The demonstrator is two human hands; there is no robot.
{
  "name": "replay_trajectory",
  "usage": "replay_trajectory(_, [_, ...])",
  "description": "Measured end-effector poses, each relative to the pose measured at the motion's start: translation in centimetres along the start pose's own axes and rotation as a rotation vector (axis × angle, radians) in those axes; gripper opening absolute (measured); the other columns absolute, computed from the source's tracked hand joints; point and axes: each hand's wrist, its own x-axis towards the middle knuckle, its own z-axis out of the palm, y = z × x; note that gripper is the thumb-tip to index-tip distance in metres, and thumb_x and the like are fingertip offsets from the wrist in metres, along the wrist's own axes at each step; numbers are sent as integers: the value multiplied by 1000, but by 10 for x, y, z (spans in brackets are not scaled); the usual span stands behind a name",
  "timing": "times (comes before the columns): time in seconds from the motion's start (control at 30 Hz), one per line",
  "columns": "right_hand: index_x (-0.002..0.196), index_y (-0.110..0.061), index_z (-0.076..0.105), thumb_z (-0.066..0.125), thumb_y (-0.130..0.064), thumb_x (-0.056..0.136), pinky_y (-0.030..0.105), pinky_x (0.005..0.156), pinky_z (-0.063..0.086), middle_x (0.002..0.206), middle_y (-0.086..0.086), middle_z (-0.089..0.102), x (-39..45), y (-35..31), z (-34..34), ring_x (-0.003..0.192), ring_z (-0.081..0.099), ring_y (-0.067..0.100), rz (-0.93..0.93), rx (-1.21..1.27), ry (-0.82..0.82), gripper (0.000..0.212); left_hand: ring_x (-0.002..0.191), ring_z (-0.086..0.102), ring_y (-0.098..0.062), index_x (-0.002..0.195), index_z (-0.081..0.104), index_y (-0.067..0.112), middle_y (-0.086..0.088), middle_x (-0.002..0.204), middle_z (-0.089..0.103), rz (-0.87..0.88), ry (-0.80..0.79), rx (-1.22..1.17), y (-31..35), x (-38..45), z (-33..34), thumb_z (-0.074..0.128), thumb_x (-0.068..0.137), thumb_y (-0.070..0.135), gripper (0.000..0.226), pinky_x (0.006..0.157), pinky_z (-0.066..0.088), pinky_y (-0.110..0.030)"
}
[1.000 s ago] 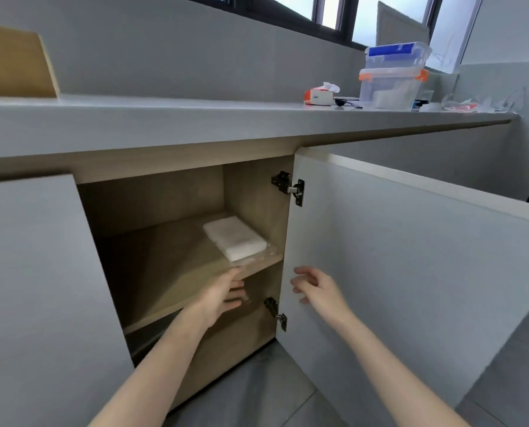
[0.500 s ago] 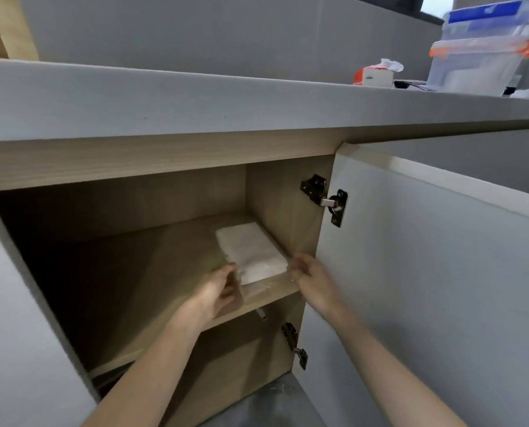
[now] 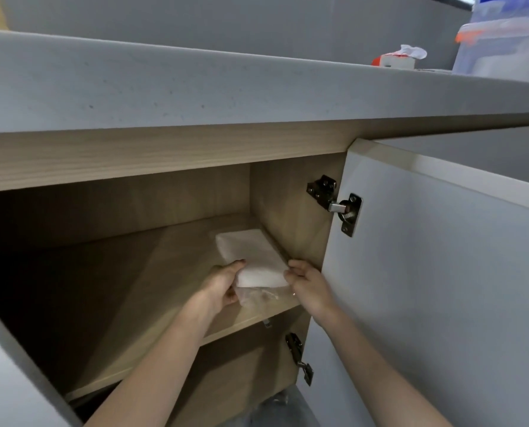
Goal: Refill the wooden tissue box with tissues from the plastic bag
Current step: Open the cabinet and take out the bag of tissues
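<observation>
I see a light wooden cabinet shelf, and on its near right corner lies a clear plastic bag of white tissues, its right side close to the cabinet's side wall. Above, on the grey countertop, I make out an orange-and-white tissue pack and stacked clear plastic containers at the far right.

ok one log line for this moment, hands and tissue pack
stage: pickup from cabinet shelf | left hand: grips bagged tissue pack near end | right hand: grips right corner | door: open
</observation>
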Motion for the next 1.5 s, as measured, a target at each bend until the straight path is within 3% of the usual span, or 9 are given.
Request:
replay_trajectory(0.07, [136, -5, 42, 52, -11, 94, 20, 89, 37, 132, 11, 54, -3, 1, 0, 106, 50, 15, 20, 32, -11, 44, 91, 63, -31, 101, 57, 7, -16, 96, 64, -3, -30, 1, -4, 0, -1, 64, 85, 25, 25, 74, 58, -40])
replay_trajectory(0.23, [134, 1, 44, 61, -1, 85, 23, 82, 51, 118, 12, 58, -11, 8, -3, 100, 57, 20, 113, 191, -47, 51, 80, 63, -29, 110, 52, 1, -17, 93, 61, -45, -158, -83, -7, -16, -8, 57, 89, 8, 23, 45, 58, -34])
replay_trajectory(0.33, [129, 2, 48, 63, 5, 81, 12, 62, 53, 102, 7, 61, -21, 7, -5, 83, 60, 12, 128, 237, -76, 49, 85, 63, -32, 116, 49, -1, -22, 105, 61, -36, -208, -89, -9, -27, -15, 56, 89, 4, 29, 47, 59, -36])
replay_trajectory(0.53, [116, 3, 58, 60, 5, 79, 27, 71, 53, 98, 16, 64, -49, 1, -1, 83, 63, 24, 200, 377, -31, 37, 80, 65, -32, 112, 50, 1, -22, 99, 62, -86, -329, -230, -23, -58, -38, 54, 88, 0, 25, 54, 59, -42])
replay_trajectory(0.67, [104, -2, 59, 58, -7, 88, 30, 69, 56, 98, 12, 67, -73, -2, 5, 87, 65, 23, 250, 515, -75, 17, 97, 62, -33, 127, 40, 19, -15, 119, 56, 68, -397, -193, -33, -77, -53, 56, 83, -8, 54, 57, 60, -46])
replay_trajectory(0.83, [115, -10, 59, 62, -18, 88, 42, 83, 55, 113, 11, 68, -98, -3, 8, 102, 65, 26, 209, 665, -144, 29, 106, 60, -33, 124, 41, 24, -14, 122, 56, 93, -578, -134, -43, -108, -65, 62, 73, -10, 64, 70, 61, -41])
replay_trajectory(1.1, [111, -21, 63, 59, -8, 88, 34, 78, 57, 106, 5, 72, -138, -42, -12, 96, 68, 22, 156, 554, -171, 27, 104, 64, -29, 113, 61, 12, -13, 108, 71, -74, -493, -23, -10, -148, -53, 65, 76, 32, 42, 83, 51, -37])
replay_trajectory(1.3, [106, -11, 61, 61, 1, 85, 12, 64, 54, 92, -2, 69, -170, -105, -54, 76, 66, 6, 137, 273, -104, 24, 91, 69, -22, 114, 62, 8, -9, 98, 74, -76, -427, -41, 31, -201, -30, 62, 83, 21, 34, 74, 56, -30])
replay_trajectory(1.5, [120, -4, 54, 66, -8, 84, 14, 70, 49, 102, 4, 63, -220, -167, -94, 90, 62, 17, 192, 76, 88, 39, 69, 72, -15, 105, 59, 10, -5, 83, 74, -159, -415, 24, 79, -279, -8, 59, 88, 16, 18, 55, 58, -24])
